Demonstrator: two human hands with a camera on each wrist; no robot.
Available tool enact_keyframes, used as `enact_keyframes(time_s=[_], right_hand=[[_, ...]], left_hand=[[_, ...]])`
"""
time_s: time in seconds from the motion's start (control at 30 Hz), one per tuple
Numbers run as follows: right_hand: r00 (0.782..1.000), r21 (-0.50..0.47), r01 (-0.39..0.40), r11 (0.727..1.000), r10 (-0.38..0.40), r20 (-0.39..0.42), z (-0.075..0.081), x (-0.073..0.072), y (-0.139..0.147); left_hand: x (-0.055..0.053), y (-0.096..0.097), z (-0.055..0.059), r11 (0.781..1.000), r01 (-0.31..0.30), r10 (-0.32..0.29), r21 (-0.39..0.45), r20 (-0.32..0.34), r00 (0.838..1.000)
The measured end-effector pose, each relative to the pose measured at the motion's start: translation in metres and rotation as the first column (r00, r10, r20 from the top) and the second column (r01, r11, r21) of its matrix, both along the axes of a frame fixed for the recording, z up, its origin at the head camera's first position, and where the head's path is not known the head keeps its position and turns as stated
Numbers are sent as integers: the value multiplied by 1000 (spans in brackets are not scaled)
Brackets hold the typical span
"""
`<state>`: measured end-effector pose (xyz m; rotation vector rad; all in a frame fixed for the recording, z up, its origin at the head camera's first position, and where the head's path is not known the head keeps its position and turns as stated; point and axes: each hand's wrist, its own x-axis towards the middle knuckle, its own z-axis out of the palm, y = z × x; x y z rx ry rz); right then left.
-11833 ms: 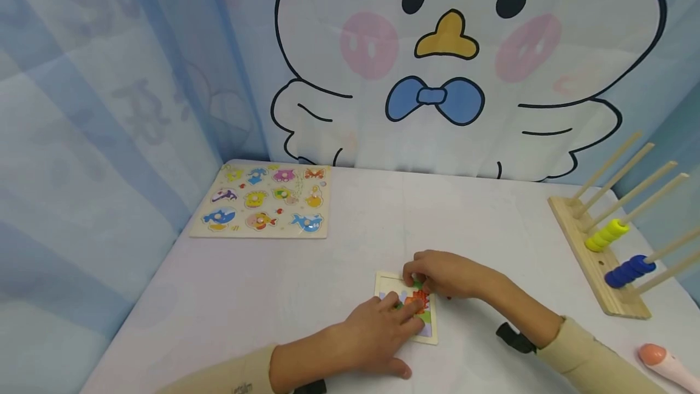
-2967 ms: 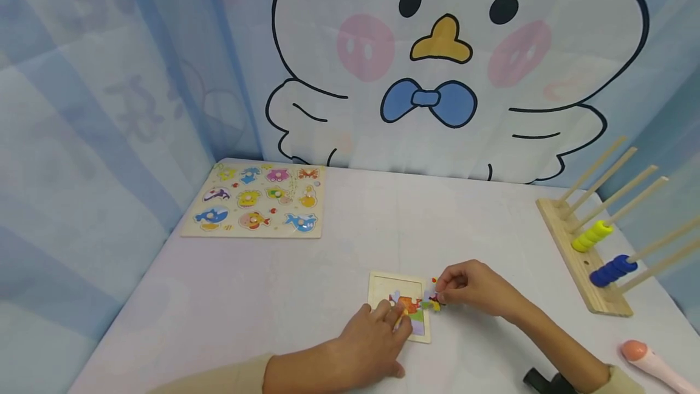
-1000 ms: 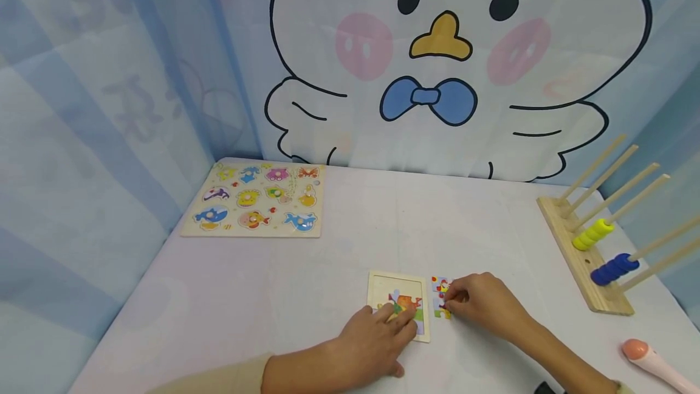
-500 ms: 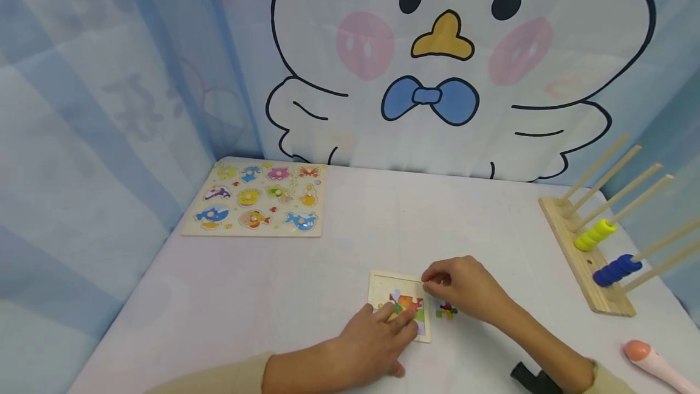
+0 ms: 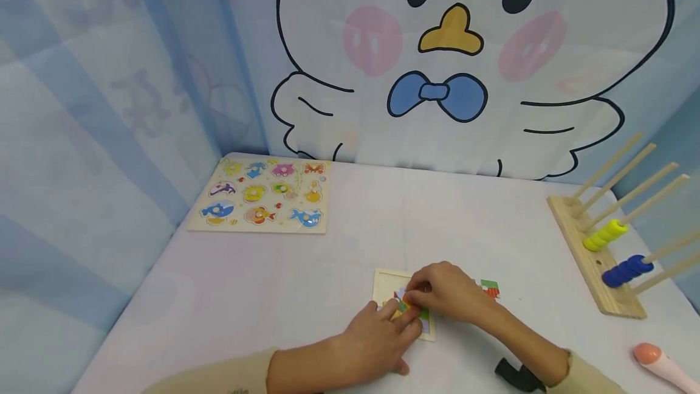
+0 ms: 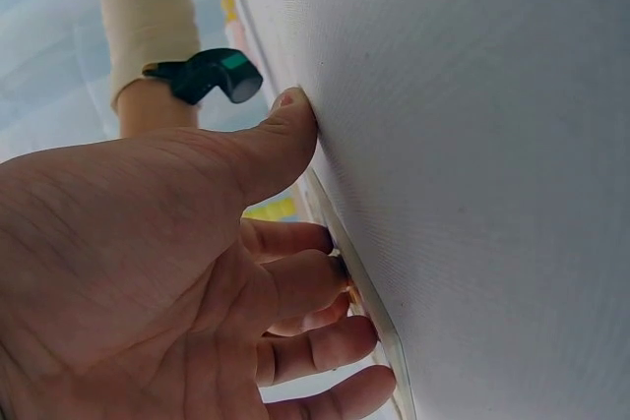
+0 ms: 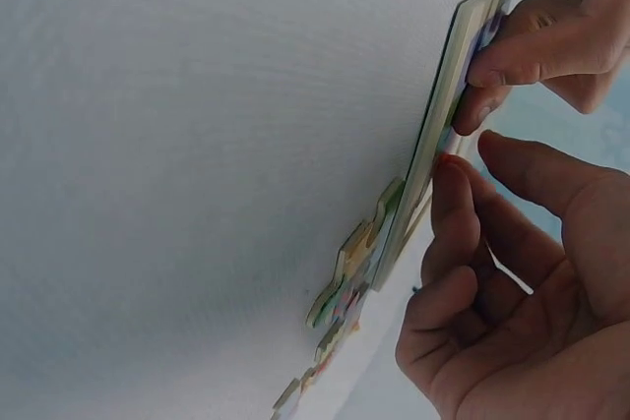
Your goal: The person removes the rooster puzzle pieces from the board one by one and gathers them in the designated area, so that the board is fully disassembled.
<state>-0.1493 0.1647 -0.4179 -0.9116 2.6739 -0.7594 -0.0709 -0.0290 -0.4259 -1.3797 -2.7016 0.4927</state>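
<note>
At lower centre in the head view, the left hand [image 5: 377, 340] and right hand [image 5: 449, 292] meet over a puzzle [image 5: 384, 283].
The left's spread fingers rest on it; the right's bent fingers touch it, whether pinching anything I cannot tell. A loose piece [image 5: 490, 289] lies right; a peg rack [image 5: 579, 230] stands at far right.

Puzzle frame [image 5: 389, 278]: pale wood, matt. Loose pieces [image 7: 354, 253]: wood-look edges, printed tops. Animal board [image 5: 281, 228]: wood-look, smooth, slight sheen. Peg rack [image 5: 620, 300]: bare wood, matt. Beads [image 5: 606, 235]: glossy, smooth, plastic-look. Bench [image 5: 246, 309]: matt woven cloth cover. Backdrop [image 5: 437, 138]: printed cloth, matt.
</note>
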Motion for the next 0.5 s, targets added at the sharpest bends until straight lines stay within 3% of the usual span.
enact_keyframes(time_s=[0.27,0.5], right_hand=[[996,-61,-6,998,12,85,-1,-1,1],[994,-91,31,995,-21,109,-7,1,1]], left_hand=[[-1,1,2,1000,-20,20,-6,44,999],[-2,2,2,999,-31,33,-18,88,996]])
